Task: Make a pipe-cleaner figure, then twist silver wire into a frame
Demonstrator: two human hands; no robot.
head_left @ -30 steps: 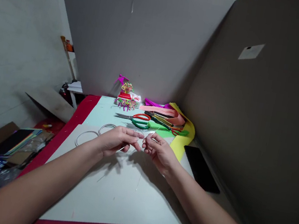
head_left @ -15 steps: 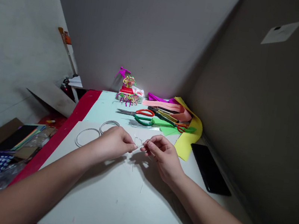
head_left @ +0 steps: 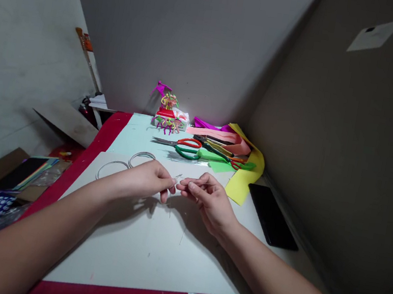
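Observation:
My left hand (head_left: 149, 182) and my right hand (head_left: 208, 202) meet above a white card sheet (head_left: 141, 257), with their fingertips almost touching. Between them, both pinch a thin silver wire (head_left: 177, 179), whose fine ends stick out around the fingers. Just beyond my left hand, several wire hoops (head_left: 141, 157) lie on the sheet, partly hidden by that hand. Red-handled scissors (head_left: 189, 142) and green-handled scissors (head_left: 186, 153) lie farther off, out of reach of my fingertips.
Strips of pink, yellow and green craft foam (head_left: 242, 174) lie at the back right, beside a black phone (head_left: 271, 216). A decorated craft box (head_left: 167, 117) stands at the back. Walls close in both sides; paper packs (head_left: 24, 174) sit low left, beyond the table's red border (head_left: 84, 169).
My hands have come closer together, and the wire between my fingers now looks shorter and tucked in. The view has tilted slightly, shifting the table upward in the picture.

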